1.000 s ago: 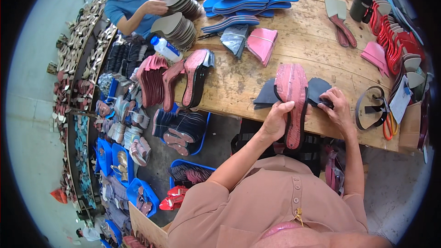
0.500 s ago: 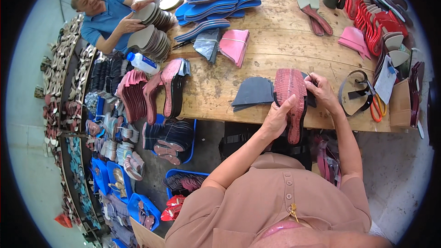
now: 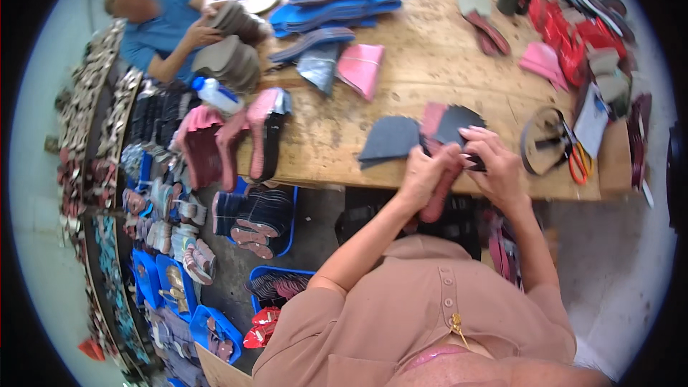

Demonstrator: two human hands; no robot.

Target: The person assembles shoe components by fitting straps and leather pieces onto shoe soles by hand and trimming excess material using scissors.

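My left hand (image 3: 428,172) is closed round the middle of a reddish-pink shoe insole (image 3: 437,202), whose narrow end points toward me over the table edge. My right hand (image 3: 496,166) pinches a dark grey curved piece of sheet (image 3: 457,122) laid across the insole's wide end. The fingertips of both hands nearly meet at the side of the insole. Just left of them lies a stack of similar dark grey pieces (image 3: 390,140), partly behind my left hand. Motion blurs some detail.
Orange-handled scissors (image 3: 579,161) and a black strap ring (image 3: 537,145) lie to the right. Pink sheets (image 3: 360,70) and blue insoles (image 3: 333,7) are farther back. Stacked pink insoles (image 3: 199,150) stand at left, near a bottle (image 3: 218,97). A co-worker (image 3: 161,29) handles grey stacked pieces.
My right hand has moved left from beside the insole, and the dark grey piece now covers much of its wide end. My left hand has shifted slightly left with the insole.
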